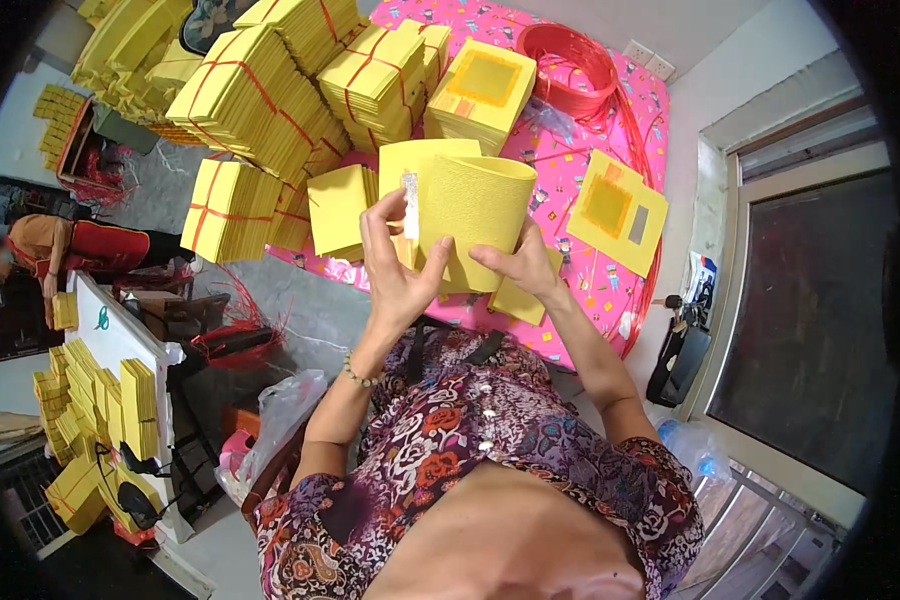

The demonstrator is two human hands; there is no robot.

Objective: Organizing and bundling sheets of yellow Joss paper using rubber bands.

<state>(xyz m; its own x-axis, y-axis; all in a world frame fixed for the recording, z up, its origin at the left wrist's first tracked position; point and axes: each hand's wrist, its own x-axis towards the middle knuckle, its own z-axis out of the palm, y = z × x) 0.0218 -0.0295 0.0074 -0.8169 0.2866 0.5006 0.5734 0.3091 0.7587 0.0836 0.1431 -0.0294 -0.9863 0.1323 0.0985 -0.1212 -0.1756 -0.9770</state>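
In front of my body I hold a curled sheet of rough yellow paper (pixel 477 215) over the pink table cover. My right hand (pixel 530 265) grips its lower right side, thumb on the near face and fingers hidden behind. My left hand (pixel 398 255) is at the left edge, thumb against the front and fingers bent round a flat yellow piece with a white strip (pixel 410 205). Whether that piece and the curled sheet are joined, I cannot tell. Just beyond my left hand stands a small stack of yellow paper (pixel 340 208).
Tall yellow paper bundles (pixel 255 95) tied with red string fill the far left. Another stack (pixel 480 92) bears an orange square. A loose printed sheet (pixel 617 212) and a red string coil (pixel 575 65) are at right. Farther left, a person (pixel 55 250) works beside a white table (pixel 120 320).
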